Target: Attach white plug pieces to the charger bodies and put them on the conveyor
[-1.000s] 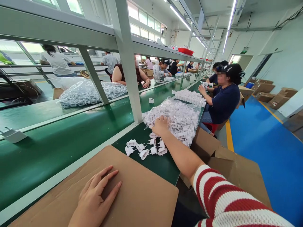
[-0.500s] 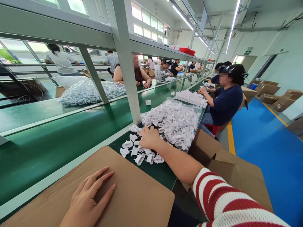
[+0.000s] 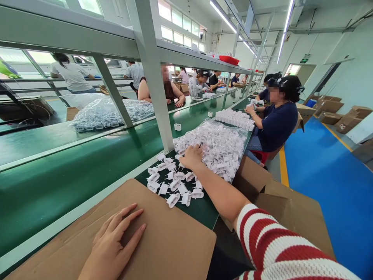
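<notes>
My left hand [image 3: 112, 241] lies open on a brown cardboard sheet [image 3: 171, 249], its fingers spread and nothing in them. My right hand [image 3: 192, 157] is stretched out to the near edge of a heap of white plastic plug housings [image 3: 221, 144], which lies in and on clear plastic film. Its fingers look apart and bent over the parts, though their tips are partly hidden. Loose plug housings [image 3: 175, 184] with thin pins are scattered on the green table between that hand and the cardboard.
A grey metal post [image 3: 155, 85] rises beside the heap. The green conveyor belt [image 3: 87, 171] runs along the left. A co-worker in dark blue [image 3: 276, 124] sits beyond, near rows of white parts [image 3: 234, 118]. Open cardboard boxes [image 3: 285, 202] stand at the right, below the table edge.
My right hand has moved slightly forward and right, from over the loose parts to the heap's edge. More loose plug housings lie spread on the near table. The left hand still rests on the cardboard.
</notes>
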`<state>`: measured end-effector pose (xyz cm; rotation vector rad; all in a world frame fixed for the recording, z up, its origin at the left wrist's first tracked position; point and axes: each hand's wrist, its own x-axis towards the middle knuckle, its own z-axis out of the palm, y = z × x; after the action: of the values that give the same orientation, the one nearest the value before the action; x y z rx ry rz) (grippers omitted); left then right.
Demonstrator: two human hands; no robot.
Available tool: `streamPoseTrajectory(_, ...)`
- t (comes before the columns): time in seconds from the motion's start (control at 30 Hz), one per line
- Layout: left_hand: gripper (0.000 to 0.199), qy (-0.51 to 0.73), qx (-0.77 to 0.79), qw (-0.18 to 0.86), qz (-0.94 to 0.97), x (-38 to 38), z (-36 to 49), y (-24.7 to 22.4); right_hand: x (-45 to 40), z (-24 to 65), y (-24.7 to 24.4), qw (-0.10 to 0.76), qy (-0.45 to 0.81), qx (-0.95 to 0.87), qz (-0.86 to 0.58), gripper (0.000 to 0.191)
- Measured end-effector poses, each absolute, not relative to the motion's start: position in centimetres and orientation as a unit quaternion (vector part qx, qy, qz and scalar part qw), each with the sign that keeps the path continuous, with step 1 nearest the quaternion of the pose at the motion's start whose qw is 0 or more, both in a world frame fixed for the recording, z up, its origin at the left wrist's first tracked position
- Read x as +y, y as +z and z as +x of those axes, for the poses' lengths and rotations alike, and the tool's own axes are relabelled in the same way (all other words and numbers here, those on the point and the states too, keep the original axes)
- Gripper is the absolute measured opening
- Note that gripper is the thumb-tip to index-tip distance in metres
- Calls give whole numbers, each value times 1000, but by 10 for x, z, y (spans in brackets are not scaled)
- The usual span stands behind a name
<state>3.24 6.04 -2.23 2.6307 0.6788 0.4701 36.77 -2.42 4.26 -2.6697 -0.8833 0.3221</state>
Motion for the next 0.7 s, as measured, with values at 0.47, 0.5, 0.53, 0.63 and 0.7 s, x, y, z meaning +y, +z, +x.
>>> streamPoseTrajectory(0.47, 44, 192, 219, 182, 939, 63, 28, -33, -27, 357, 42, 79, 79, -359, -926, 61)
streamPoseTrajectory(0.5, 44, 195, 217, 180, 939, 64, 28, -33, -28, 356, 42, 78, 75, -369, -923, 58)
streamPoseTrajectory(0.53, 43, 198, 214, 177, 940, 64, 29, -33, -29, 354, 43, 78, 71, -378, -920, 55)
streamPoseTrajectory(0.63, 42, 201, 206, 170, 942, 65, 28, -33, -31, 351, 45, 77, 63, -402, -910, 45)
streamPoseTrajectory(0.7, 41, 202, 202, 165, 944, 65, 28, -33, -32, 351, 46, 77, 60, -414, -905, 41)
